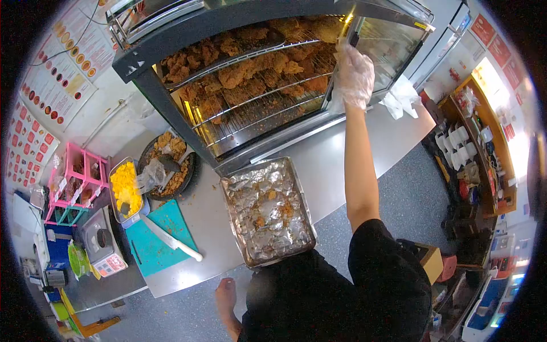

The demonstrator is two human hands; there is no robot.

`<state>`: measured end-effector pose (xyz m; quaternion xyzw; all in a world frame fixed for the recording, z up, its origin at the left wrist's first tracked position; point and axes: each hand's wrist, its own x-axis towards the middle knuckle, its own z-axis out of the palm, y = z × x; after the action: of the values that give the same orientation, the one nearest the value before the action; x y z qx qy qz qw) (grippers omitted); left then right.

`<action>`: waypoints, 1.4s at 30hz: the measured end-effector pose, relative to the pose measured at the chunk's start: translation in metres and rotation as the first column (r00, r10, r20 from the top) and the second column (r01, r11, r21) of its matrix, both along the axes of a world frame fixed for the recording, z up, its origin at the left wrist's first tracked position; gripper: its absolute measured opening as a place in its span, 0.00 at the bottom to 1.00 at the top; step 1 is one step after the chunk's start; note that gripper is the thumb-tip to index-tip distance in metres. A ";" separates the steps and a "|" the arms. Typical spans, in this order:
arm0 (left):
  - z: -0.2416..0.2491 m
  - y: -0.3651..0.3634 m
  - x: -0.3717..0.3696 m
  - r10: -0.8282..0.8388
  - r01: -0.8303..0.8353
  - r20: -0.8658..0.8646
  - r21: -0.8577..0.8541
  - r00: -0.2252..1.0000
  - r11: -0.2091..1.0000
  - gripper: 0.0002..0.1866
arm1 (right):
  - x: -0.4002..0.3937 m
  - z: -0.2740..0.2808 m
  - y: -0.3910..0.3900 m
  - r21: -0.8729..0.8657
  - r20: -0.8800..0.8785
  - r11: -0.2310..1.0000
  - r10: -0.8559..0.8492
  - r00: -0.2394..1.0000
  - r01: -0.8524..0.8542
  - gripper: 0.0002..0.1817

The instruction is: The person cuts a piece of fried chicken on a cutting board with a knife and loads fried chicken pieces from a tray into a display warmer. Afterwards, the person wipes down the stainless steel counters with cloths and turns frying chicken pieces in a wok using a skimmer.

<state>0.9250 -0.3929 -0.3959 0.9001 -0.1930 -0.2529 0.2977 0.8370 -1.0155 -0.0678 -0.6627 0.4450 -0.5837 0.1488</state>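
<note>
Plastic-gloved right hand holds one door; left hand near one tray.

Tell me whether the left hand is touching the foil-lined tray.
Apart. The head view shows the bare left hand off the near left corner of the foil-lined tray, with speckled floor visible between them.

left of the hands, a knife lies on a teal board, beside a tub of yellow food; farther left, a pink rack. right of them, a wooden shelf.
</note>
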 end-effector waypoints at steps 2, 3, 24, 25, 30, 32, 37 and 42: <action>-0.010 0.001 -0.004 -0.003 0.002 0.033 0.003 0.999 1.000 0.08 | -0.003 -0.024 -0.022 -0.104 0.069 0.994 0.033 0.997 -0.026 0.17; -0.005 -0.003 -0.006 -0.010 0.011 0.042 -0.016 0.999 1.000 0.08 | 0.004 -0.032 -0.028 -0.133 0.250 0.990 0.076 0.965 -0.044 0.16; 0.043 -0.019 0.003 -0.186 0.197 0.119 -0.087 0.975 0.977 0.05 | 0.096 -0.127 0.137 -0.065 0.162 0.825 0.563 0.810 -0.561 0.26; 0.049 -0.019 0.006 -0.206 0.213 0.105 -0.064 0.973 0.975 0.05 | 0.102 -0.127 0.151 0.024 0.156 0.797 0.593 0.790 -0.603 0.28; 0.056 0.002 0.035 -0.249 0.262 0.105 -0.129 0.963 0.957 0.05 | 0.143 -0.175 0.208 0.186 0.129 0.667 0.712 0.691 -0.722 0.29; 0.055 0.021 0.051 -0.270 0.281 0.089 -0.152 0.959 0.948 0.06 | 0.148 -0.183 0.222 0.319 0.210 0.500 0.791 0.574 -0.805 0.29; 0.018 0.091 0.099 -0.305 0.311 0.067 -0.288 0.950 0.906 0.06 | 0.058 -0.196 0.317 0.435 -0.228 0.817 0.506 0.832 -0.378 0.20; 0.019 0.133 0.132 -0.466 0.466 0.016 -0.094 0.885 0.880 0.07 | -0.073 -0.330 0.432 0.503 0.077 0.858 -0.165 0.983 0.104 0.13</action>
<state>1.0565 -0.2598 -0.3774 0.8112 -0.4144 -0.3107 0.2715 0.7639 -0.5838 -0.3976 -0.5336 0.6160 -0.4964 0.2990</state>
